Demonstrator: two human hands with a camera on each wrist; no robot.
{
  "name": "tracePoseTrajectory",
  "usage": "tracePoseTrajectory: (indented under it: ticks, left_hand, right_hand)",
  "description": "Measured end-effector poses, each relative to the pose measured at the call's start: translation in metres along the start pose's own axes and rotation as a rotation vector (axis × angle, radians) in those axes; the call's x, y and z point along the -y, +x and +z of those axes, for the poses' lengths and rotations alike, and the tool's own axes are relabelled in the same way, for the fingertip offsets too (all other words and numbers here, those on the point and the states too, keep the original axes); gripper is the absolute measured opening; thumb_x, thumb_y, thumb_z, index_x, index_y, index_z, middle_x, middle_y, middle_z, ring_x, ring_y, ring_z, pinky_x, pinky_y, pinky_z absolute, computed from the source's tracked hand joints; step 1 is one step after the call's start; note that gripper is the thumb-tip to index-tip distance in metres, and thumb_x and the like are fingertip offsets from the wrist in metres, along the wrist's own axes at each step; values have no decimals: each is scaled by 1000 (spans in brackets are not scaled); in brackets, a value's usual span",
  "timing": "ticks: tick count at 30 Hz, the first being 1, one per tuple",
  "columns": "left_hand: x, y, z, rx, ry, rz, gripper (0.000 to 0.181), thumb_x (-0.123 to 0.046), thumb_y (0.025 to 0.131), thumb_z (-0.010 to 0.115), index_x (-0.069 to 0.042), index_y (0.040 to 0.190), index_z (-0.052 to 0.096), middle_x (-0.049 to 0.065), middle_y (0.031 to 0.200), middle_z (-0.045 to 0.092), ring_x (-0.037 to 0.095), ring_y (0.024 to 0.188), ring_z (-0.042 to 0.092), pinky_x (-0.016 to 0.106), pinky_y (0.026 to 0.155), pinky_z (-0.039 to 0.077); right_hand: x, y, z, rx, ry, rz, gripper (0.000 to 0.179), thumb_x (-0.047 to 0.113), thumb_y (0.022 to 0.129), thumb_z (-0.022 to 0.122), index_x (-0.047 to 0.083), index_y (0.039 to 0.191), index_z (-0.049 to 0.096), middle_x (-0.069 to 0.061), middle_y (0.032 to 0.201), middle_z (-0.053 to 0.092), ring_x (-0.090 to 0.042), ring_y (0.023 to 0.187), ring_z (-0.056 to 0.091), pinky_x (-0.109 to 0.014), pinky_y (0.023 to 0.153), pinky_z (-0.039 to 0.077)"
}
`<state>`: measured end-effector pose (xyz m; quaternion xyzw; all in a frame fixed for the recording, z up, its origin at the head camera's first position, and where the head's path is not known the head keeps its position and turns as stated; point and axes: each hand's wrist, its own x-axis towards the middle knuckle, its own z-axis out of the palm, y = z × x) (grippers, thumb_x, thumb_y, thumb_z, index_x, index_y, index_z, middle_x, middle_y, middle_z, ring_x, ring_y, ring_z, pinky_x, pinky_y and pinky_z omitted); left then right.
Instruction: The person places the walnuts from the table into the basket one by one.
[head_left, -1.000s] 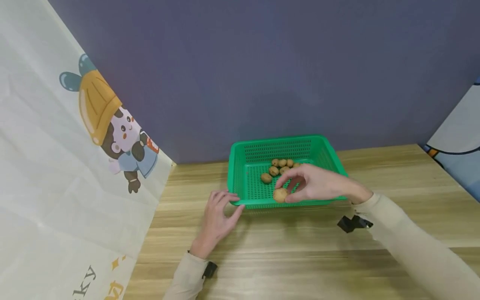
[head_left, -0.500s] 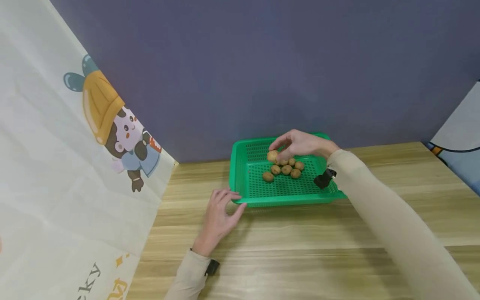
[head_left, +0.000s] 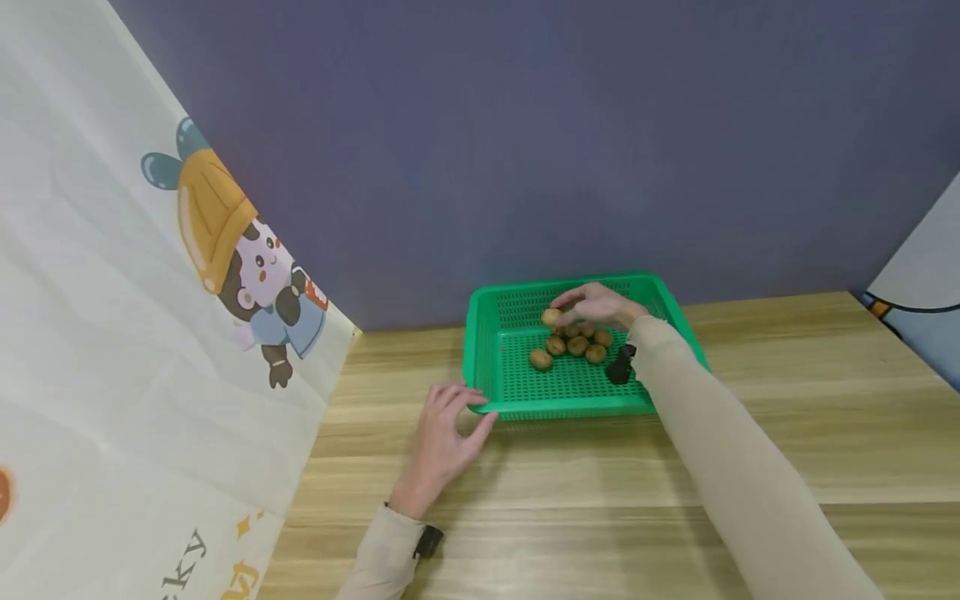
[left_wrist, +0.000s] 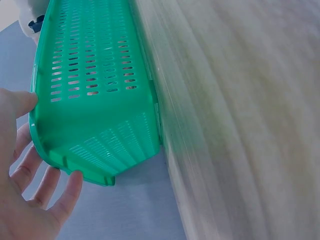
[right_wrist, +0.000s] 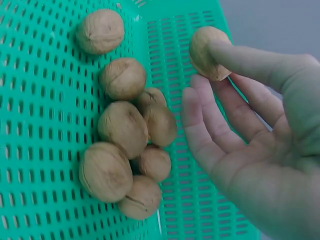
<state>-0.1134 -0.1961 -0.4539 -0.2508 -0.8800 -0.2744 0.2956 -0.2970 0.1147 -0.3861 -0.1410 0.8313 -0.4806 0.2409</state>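
A green plastic basket [head_left: 498,406] with slotted walls holds several brown walnuts [head_left: 577,346], grouped toward its middle and back. My right hand [head_left: 600,305] is over the back of the basket and pinches one walnut [right_wrist: 210,52] between thumb and fingertips, above the slotted wall in the right wrist view. Beneath it lie the other walnuts [right_wrist: 123,129], several of them touching one another. At the front left corner of the basket, my left hand [head_left: 438,437] grips the rim, thumb on the front side and fingers round the left side [left_wrist: 37,175].
The basket stands on a wood-grain table [head_left: 555,508], close to a dark blue-grey wall [head_left: 525,150]. On the left hangs a white sheet [head_left: 82,333] with a cartoon figure. A dark cable [head_left: 915,308] shows at the right edge.
My right hand has carried the walnut from the basket's front rim to its back, over the other walnuts. My left hand has stayed at the corner.
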Motion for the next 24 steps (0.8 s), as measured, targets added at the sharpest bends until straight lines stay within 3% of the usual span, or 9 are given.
tracePoseTrajectory:
  ticks: [7, 12, 24]
  left_hand:
    - [0, 2, -1, -17, 0, 2, 23, -23, 86, 87, -11, 102, 77, 6, 109, 78, 28, 111, 65, 47, 101, 57]
    - [-1, 2, 1, -8, -10, 6, 23, -23, 87, 87, -11, 103, 76, 6, 110, 78, 28, 112, 65, 47, 102, 57]
    - [-2, 2, -1, -16, -9, 6, 22, -23, 87, 87, -10, 102, 77, 6, 109, 78, 28, 111, 65, 47, 100, 57]
  right_hand:
    - [5, 4, 7, -20, 60, -26, 52, 19, 102, 70, 6, 151, 56, -19, 157, 53, -39, 137, 56, -56, 114, 52]
    - [2, 5, 7, -20, 59, -19, 53, 19, 102, 70, 6, 152, 56, -17, 159, 51, -38, 137, 55, -55, 113, 53]
    - [9, -9, -8, -33, -52, -18, 53, 23, 107, 65, 3, 155, 51, -22, 158, 53, -43, 143, 53, -60, 114, 52]
